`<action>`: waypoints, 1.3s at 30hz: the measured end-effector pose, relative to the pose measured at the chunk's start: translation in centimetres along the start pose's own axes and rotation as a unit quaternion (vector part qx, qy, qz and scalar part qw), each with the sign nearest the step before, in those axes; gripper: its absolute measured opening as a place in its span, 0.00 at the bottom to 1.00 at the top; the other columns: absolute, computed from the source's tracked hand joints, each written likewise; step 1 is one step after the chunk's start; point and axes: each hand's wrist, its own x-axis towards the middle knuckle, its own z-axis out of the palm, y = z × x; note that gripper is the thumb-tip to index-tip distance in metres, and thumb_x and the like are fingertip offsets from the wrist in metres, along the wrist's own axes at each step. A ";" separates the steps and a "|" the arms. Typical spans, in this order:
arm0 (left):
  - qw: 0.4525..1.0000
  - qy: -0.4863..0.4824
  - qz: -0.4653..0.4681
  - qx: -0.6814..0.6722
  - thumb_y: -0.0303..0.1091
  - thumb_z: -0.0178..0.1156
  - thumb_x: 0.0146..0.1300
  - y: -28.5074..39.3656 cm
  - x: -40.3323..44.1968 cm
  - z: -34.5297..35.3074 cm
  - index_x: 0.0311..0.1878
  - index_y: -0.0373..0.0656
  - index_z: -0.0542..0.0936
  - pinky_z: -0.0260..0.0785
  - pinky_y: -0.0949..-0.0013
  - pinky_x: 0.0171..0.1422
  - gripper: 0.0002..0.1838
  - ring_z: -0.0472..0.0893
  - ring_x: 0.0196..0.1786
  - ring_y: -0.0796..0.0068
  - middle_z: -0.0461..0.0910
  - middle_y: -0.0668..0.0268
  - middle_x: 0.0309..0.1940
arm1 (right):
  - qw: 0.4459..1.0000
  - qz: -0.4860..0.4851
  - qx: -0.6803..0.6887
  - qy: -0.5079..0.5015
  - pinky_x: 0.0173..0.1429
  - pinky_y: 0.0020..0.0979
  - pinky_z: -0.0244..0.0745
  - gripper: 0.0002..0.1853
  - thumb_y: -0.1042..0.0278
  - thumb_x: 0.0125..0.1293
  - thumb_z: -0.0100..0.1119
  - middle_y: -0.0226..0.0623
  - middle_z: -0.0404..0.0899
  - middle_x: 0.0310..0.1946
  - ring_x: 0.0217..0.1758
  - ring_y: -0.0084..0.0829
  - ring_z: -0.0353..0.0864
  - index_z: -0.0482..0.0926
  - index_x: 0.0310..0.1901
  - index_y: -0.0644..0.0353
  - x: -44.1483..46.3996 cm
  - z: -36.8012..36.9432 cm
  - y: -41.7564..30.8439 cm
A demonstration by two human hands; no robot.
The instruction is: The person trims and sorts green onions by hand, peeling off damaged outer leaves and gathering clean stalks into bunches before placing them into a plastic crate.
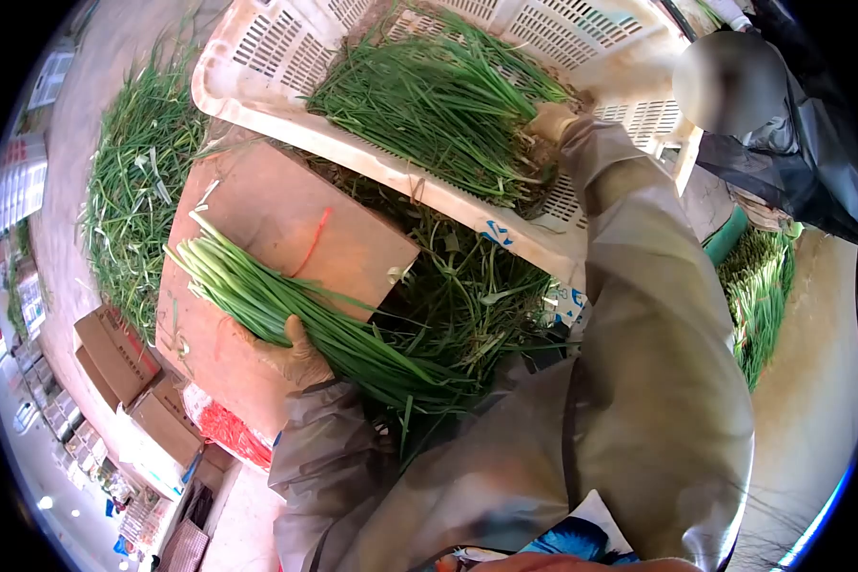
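A bunch of garlic chives lies slantwise across a brown board, pale stem ends at the upper left, leaves trailing off towards my lap. My left hand, gloved, is closed around it with the thumb on top. My right hand reaches into a white slatted plastic crate and grips the root end of a loose heap of chives; its fingertips are partly hidden among the stems. On the board, a red tie strip lies beside the bunch.
Loose greens pile up on the floor at the left and below the crate. Cardboard boxes and a bag of red ties are at lower left. Another person in dark clothing is at upper right, near stacked chives.
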 end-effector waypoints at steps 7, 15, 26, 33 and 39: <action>0.992 -0.010 0.066 0.108 0.43 0.68 0.50 -0.8 0.8 -0.9 0.64 0.38 0.54 0.66 0.69 0.50 0.44 0.71 0.45 0.69 0.69 0.60 0.48 | 0.917 0.246 0.302 0.083 0.51 0.38 0.71 0.20 0.67 0.54 0.54 0.50 0.75 0.48 0.51 0.46 0.75 0.74 0.50 0.61 5.2 3.5 -1.1; 0.997 -0.008 -0.007 0.071 0.47 0.67 0.51 0.0 0.3 0.3 0.65 0.41 0.52 0.68 0.67 0.47 0.45 0.72 0.44 0.66 0.69 0.59 0.47 | 0.821 0.429 0.153 0.343 0.53 0.39 0.71 0.28 0.69 0.54 0.56 0.51 0.74 0.49 0.52 0.44 0.75 0.64 0.58 0.55 14.6 14.4 -4.7; 0.992 -0.011 0.029 0.124 0.52 0.65 0.51 -1.2 0.8 0.2 0.63 0.40 0.54 0.70 0.68 0.39 0.44 0.74 0.37 0.67 0.71 0.59 0.41 | 0.856 0.374 0.271 0.233 0.50 0.41 0.73 0.14 0.69 0.54 0.55 0.48 0.77 0.43 0.48 0.48 0.76 0.76 0.44 0.61 7.5 3.0 5.5; 0.992 -0.008 0.008 0.124 0.54 0.65 0.50 -0.4 0.6 0.7 0.63 0.39 0.53 0.70 0.68 0.36 0.46 0.75 0.34 0.67 0.73 0.59 0.36 | 0.913 0.289 0.105 0.269 0.50 0.42 0.72 0.13 0.74 0.54 0.52 0.49 0.75 0.44 0.50 0.47 0.75 0.76 0.42 0.62 8.3 5.5 0.3; 0.996 -0.037 -0.034 0.067 0.50 0.67 0.49 2.5 0.6 1.9 0.65 0.41 0.51 0.71 0.66 0.40 0.47 0.75 0.37 0.65 0.72 0.57 0.42 | 0.837 0.353 0.360 0.212 0.44 0.45 0.74 0.13 0.71 0.56 0.51 0.51 0.77 0.36 0.43 0.47 0.78 0.76 0.43 0.60 7.6 3.5 -3.8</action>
